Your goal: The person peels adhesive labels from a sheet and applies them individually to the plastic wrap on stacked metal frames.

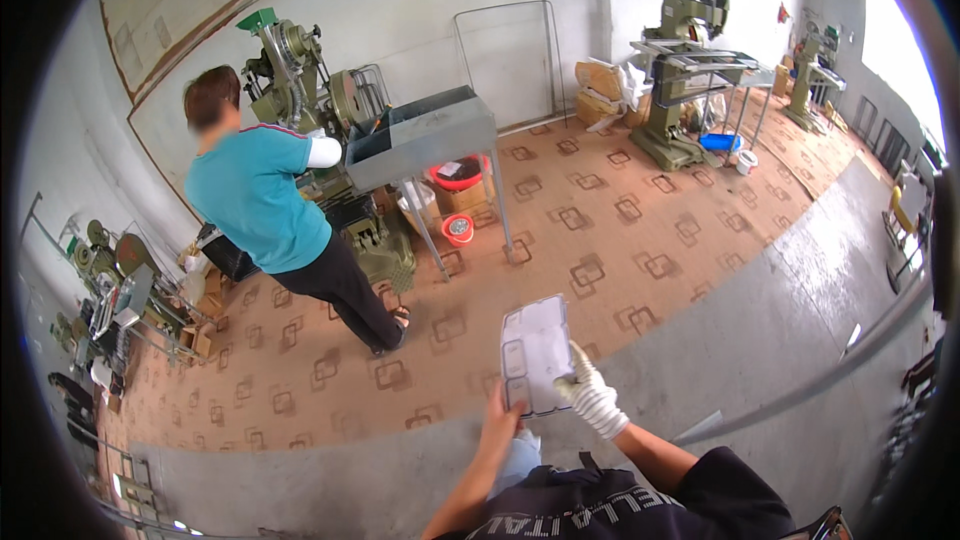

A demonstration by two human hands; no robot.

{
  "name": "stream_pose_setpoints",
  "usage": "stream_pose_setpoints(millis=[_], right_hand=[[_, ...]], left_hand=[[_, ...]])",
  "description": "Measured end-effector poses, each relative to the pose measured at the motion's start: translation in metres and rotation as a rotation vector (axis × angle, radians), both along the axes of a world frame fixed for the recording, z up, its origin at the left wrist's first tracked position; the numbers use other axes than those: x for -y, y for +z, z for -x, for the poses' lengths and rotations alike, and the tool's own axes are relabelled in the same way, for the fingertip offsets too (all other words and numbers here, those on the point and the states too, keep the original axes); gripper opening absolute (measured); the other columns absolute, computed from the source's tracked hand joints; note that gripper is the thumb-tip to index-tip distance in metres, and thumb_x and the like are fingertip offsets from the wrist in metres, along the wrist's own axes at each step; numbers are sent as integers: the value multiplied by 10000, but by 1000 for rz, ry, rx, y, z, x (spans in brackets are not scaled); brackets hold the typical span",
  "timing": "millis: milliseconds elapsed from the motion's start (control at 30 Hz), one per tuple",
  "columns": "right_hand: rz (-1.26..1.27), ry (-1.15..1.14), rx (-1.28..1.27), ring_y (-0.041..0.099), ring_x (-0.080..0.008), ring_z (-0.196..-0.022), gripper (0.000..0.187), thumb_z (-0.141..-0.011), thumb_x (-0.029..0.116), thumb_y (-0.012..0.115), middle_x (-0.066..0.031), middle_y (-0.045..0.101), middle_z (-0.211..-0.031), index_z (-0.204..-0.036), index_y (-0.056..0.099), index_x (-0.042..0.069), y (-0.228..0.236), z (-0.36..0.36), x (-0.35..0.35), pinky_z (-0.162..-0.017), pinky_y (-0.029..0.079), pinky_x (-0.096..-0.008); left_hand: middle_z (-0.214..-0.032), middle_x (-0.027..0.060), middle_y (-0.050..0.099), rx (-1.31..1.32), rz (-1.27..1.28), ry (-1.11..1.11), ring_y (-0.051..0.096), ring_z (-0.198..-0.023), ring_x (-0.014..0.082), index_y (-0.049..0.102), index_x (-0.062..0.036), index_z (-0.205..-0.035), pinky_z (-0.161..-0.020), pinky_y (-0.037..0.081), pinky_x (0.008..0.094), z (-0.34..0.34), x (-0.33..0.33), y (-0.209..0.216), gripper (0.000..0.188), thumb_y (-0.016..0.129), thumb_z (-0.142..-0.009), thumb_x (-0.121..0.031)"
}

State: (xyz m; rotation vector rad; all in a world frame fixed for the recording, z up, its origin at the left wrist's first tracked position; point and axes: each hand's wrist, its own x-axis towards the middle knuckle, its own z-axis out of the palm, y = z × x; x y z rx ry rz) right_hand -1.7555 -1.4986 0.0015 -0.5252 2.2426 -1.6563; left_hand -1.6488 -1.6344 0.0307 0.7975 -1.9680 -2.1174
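A flat, pale, rectangular compartment tray or lid with thin dark outlines is held out in front of my body. My left hand is bare and grips its lower left corner, thumb on top. On the lower right edge, my right hand, in a white knitted glove, has its thumb over the face and its fingers behind. Whether the tray holds anything small cannot be made out.
A person in a teal shirt stands ahead left at a green riveting-type machine. Beside them is a grey metal trough table, with a red bucket below. Another green machine stands far right, near a blue basin. Patterned brown flooring meets grey concrete.
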Motion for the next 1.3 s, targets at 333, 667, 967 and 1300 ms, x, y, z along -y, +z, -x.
stream_pose_setpoints(millis=[333, 667, 967, 1300], right_hand=[[118, -100, 83, 557, -151, -826, 551, -688, 11, 614, -54, 594, -944, -1209, 439, 39, -31, 207, 136, -724, 461, -281], [559, -286, 338, 574, -146, -553, 509, -731, -7, 580, -70, 598, -899, -1217, 443, 58, -4, 415, 225, -374, 456, -255], [464, 24, 104, 525, -117, -551, 345, -736, 42, 564, -46, 580, -814, -1079, 523, 39, 74, 704, 384, -418, 445, -245], [241, 313, 502, 518, -63, -614, 265, -753, 48, 579, -7, 568, -774, -1010, 540, -4, 88, 786, 438, -485, 455, -207]], left_hand=[[-667, 31, 542, -44, -90, -165, 489, -490, 86, 435, -28, -1158, -418, 401, 224, 216, 155, -65, 388, 550, -792, -85], [-808, 43, 558, -128, 39, -241, 498, -551, 73, 311, -51, -1291, -492, 421, 208, 443, 253, -12, 467, 495, -873, -150], [-810, 30, 601, -48, 134, 95, 523, -598, 68, 515, -46, -1083, -512, 407, 193, 557, 362, 5, 256, 501, -876, -197], [-1024, 90, 519, -174, -76, 460, 515, -821, 118, 243, -108, -1308, -699, 431, 243, 730, 417, 50, 521, 510, -868, -189]])
